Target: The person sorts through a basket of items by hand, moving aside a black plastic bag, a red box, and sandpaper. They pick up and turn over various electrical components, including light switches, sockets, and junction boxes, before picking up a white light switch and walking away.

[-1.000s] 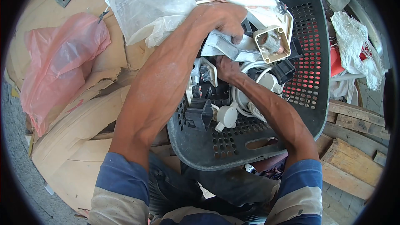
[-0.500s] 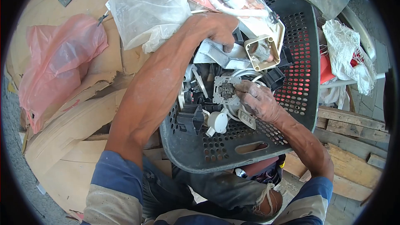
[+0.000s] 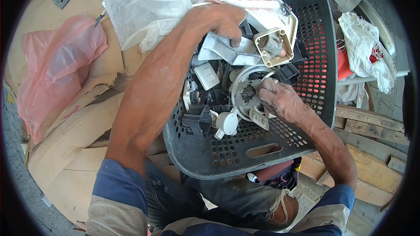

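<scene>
My right hand (image 3: 282, 98) is closed on the edge of a light switch insert (image 3: 248, 94), a blurred metal-framed piece held above a coil of white cable (image 3: 236, 83). My left hand (image 3: 229, 24) is curled over a pale grey angled piece (image 3: 227, 50), its thumb side resting on it; some fingertips are hidden. Between the hands lies a white rocker switch (image 3: 206, 76), face up. Nearer me are a round white junction box (image 3: 227, 123), a black box (image 3: 196, 120) and a small white socket piece (image 3: 259, 118). A cream square box (image 3: 274, 47) sits right of my left hand.
The parts lie in a black perforated plastic basket (image 3: 317, 105). A clear plastic bag (image 3: 148, 8) overlaps its far left side. A pink bag (image 3: 61, 70) rests on cardboard (image 3: 74, 140) at left. Wooden boards (image 3: 367, 166) and a white woven sack (image 3: 363, 52) lie at right.
The white rocker switch, earlier seen edge-on, now lies flat with its face showing. My right hand has shifted slightly right with the insert, now tilted. My left hand keeps its grip.
</scene>
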`<action>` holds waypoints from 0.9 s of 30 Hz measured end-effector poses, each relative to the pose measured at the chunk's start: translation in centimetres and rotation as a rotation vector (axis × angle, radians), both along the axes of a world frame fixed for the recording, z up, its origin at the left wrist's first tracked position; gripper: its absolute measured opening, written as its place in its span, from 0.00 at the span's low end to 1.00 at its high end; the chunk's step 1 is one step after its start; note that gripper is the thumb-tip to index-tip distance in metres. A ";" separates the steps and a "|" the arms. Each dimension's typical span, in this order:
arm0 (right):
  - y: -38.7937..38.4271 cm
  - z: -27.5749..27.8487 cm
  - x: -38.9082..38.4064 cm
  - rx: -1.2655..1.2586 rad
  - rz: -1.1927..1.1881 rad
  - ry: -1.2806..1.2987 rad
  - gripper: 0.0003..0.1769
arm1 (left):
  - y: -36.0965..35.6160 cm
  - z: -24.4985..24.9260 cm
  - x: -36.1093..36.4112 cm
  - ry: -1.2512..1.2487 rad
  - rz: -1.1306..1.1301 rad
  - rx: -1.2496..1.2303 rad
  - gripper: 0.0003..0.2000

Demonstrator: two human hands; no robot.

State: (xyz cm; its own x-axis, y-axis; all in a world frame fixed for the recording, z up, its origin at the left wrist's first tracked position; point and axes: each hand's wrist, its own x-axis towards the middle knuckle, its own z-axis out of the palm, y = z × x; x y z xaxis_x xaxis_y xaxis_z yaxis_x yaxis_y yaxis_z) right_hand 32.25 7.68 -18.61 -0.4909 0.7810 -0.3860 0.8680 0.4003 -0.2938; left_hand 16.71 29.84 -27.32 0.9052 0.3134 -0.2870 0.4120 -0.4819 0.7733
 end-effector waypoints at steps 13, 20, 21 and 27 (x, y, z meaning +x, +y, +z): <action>-0.2 -5.5 -3.4 -0.131 0.028 0.013 0.32 | -0.1 0.4 -0.5 -0.030 0.018 0.033 0.36; 1.5 -8.2 -5.0 -0.576 0.003 -0.133 0.27 | 0.1 0.3 -0.6 -0.061 -0.031 0.086 0.39; 1.5 -8.0 -4.5 -0.579 -0.003 -0.130 0.27 | 0.1 0.4 -0.6 -0.064 -0.033 0.070 0.39; 4.3 -2.6 -2.6 -0.449 -0.220 0.064 0.19 | -0.3 0.0 -0.6 -0.116 -0.006 0.089 0.39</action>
State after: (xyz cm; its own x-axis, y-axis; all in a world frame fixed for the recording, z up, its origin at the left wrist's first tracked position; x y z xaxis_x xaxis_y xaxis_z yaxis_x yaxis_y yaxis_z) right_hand 29.62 12.01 -21.24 -0.3668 0.6326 -0.6822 0.8922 0.0314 -0.4506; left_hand 16.07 29.58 -27.30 0.9325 0.3277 -0.1519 0.3196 -0.5531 0.7694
